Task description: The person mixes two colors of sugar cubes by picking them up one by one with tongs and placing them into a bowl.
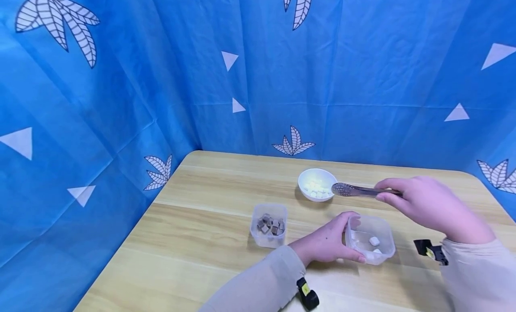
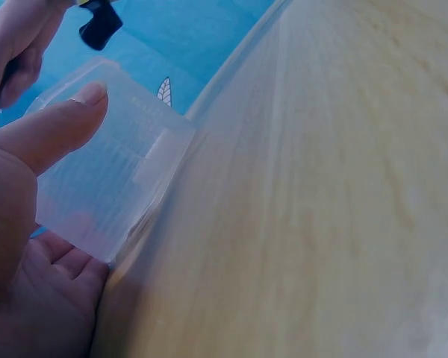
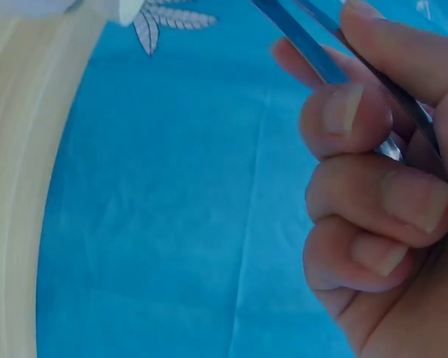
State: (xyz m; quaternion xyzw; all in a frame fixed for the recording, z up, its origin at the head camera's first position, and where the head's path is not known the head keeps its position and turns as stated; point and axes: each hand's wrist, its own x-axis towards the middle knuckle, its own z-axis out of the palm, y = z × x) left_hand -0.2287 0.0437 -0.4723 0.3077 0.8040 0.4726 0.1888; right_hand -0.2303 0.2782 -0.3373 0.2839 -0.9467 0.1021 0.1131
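My left hand (image 1: 328, 240) grips a clear plastic container (image 1: 383, 231) by its left side, thumb on the near wall and fingers round the far one. A few white cubes (image 1: 374, 241) lie inside it. My right hand (image 1: 423, 204) holds metal tongs (image 1: 356, 190) in the air behind the container, pointing left. The perforated tip overlaps the right rim of a white bowl (image 1: 308, 194) in the head view. Several pale cubes (image 1: 316, 189) rest in that bowl. The right wrist view shows the fingers curled round the two tong arms (image 3: 302, 41).
A second clear container (image 1: 269, 244) with several brownish-grey cubes (image 1: 271, 225) stands left of my left hand. All of it is on a wooden table (image 1: 193, 213). A blue patterned curtain (image 1: 274, 79) hangs behind the table and along its left side.
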